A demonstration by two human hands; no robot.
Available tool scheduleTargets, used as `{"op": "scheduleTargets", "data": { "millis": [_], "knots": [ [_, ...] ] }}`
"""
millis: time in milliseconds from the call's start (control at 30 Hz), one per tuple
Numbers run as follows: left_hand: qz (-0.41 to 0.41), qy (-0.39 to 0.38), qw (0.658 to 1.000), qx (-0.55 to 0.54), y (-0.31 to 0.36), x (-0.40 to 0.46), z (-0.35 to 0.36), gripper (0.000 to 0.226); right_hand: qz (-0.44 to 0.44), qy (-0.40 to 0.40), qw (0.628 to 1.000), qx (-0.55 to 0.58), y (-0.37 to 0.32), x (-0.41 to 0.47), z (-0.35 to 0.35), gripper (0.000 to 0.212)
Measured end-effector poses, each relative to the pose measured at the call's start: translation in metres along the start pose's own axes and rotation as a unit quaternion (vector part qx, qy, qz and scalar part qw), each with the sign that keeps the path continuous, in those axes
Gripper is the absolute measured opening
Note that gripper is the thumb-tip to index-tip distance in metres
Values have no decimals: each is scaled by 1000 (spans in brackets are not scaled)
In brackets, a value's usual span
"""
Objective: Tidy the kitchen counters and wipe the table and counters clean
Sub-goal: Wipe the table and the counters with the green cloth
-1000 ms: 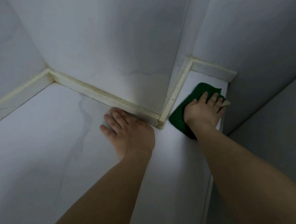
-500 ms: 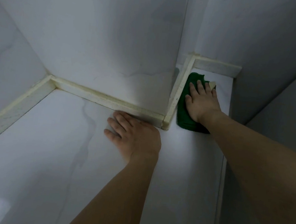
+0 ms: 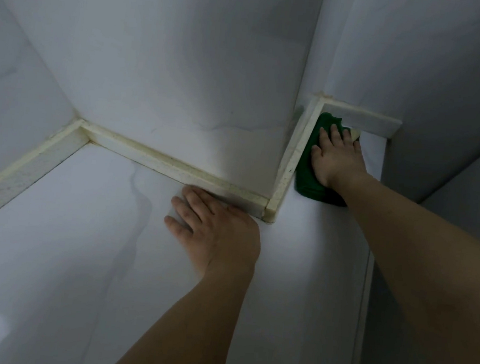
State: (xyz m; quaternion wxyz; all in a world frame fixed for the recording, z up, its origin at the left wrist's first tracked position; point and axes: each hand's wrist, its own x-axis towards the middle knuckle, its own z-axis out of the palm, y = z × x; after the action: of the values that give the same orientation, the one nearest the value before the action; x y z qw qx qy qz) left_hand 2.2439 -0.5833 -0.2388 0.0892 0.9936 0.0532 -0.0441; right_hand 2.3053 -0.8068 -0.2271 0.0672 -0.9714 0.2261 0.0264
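Counter (image 3: 83, 254) of pale marble runs below both bare arms, edged by a cream trim strip (image 3: 158, 160) just beyond the left hand (image 3: 213, 229), which lies flat on the stone with fingers straight and slightly spread. To its right, past the wall's jutting corner, the right hand (image 3: 336, 159) presses a green cloth (image 3: 309, 186) into the narrow recess, fingers extended on top; the cloth sits under the palm, touching the trim on the hand's left.

Glossy, smooth marble-look counter (image 3: 83, 254); soft green cloth (image 3: 309, 183); yellowed backsplash strip (image 3: 158, 161), perhaps stone.
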Motion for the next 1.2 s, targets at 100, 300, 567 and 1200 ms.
{"op": "scheduleTargets", "data": {
  "millis": [100,300,567,1200],
  "knots": [
    [-1,2,1000,0,1,0,1,64,11,-4,1000,7,3,11,-2,57],
    [-3,0,1000,-1,2,2,1,65,39,-1,999,16,4,23,-4,57],
    [5,-6,1000,5,0,2,0,65,152,-1,988,38,4,14,-3,60],
    [0,-9,1000,18,-1,5,4,67,179,0,984,28,4,-72,6,62]
  ]
}}
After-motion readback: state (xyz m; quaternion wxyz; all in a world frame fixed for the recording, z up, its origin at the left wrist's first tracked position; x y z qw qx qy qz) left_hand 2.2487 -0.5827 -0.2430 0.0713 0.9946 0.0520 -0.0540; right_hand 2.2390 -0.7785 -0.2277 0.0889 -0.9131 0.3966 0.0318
